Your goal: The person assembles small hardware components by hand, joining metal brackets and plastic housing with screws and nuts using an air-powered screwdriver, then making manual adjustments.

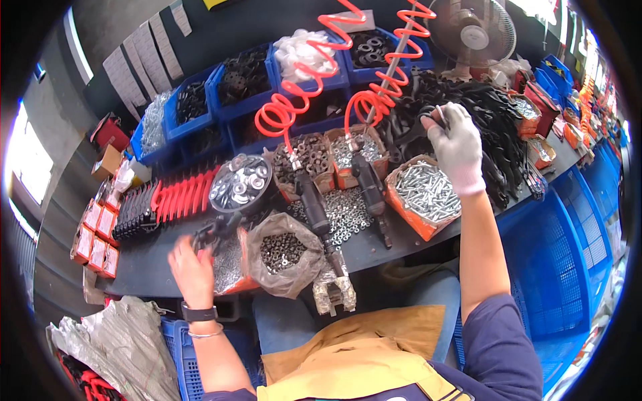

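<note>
My left hand (191, 273), bare and a little blurred, is at the left front of the bench. Its fingers close around a black part with a bit of red (215, 232), whose shape is smeared by motion. My right hand (457, 148), in a pale work glove, is raised over the right side. Pinched between its thumb and fingers is a small dark curved part (433, 119), mostly hidden by the glove. Behind and beside it lies a heap of long black curved handles (495, 157). Below that hand stands an orange box of silver bolts (425, 192).
Two black air screwdrivers (311, 204) hang on red coiled hoses (284, 110) over loose nuts (348, 217). A bag of dark nuts (284, 257), a bowl of washers (241, 184), red-and-black parts (184, 195), blue bins (244, 80) and a fan (471, 37) surround them. A metal fixture (334, 294) is at the front edge.
</note>
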A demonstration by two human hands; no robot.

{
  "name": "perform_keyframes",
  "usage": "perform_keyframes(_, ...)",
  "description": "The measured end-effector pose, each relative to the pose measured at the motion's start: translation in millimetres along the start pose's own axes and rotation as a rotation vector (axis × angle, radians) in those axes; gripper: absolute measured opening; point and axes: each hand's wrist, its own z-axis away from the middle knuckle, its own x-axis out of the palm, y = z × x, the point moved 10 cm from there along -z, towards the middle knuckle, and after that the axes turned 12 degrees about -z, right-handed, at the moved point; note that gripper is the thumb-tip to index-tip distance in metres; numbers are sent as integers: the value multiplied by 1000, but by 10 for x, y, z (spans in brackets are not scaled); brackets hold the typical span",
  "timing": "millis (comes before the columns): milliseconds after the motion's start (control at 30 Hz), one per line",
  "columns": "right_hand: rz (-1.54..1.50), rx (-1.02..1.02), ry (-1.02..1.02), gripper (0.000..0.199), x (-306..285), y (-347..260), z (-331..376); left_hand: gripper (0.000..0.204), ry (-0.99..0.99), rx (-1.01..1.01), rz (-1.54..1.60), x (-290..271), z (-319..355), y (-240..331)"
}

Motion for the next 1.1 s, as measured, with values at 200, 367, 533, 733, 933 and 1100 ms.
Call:
perform_keyframes(200,-795,290,-430,22,1077,-1355,747,79,-82,642,702,-637,259,1721)
perform_keyframes(367,-496,30,-777,16,1981,-1521,1399,72,443,40,551,-793,66,587)
perform_keyframes(533,-228,-70,-991,17,2497,-1636,1973,52,-71,43,871,-316,224,421)
perform_keyframes(733,-238,59,-1031,16,2667,-1600,1979,59,-281,-218,1412,29,420,499)
perform_keyframes(933,-208,77,-907,19,2567,-1535,1930,47,-498,-658,2077,444,708,607)
perform_keyframes(1100,-310,176,-825,18,2410,-1501,1687,41,-490,-709,2083,627,773,746)
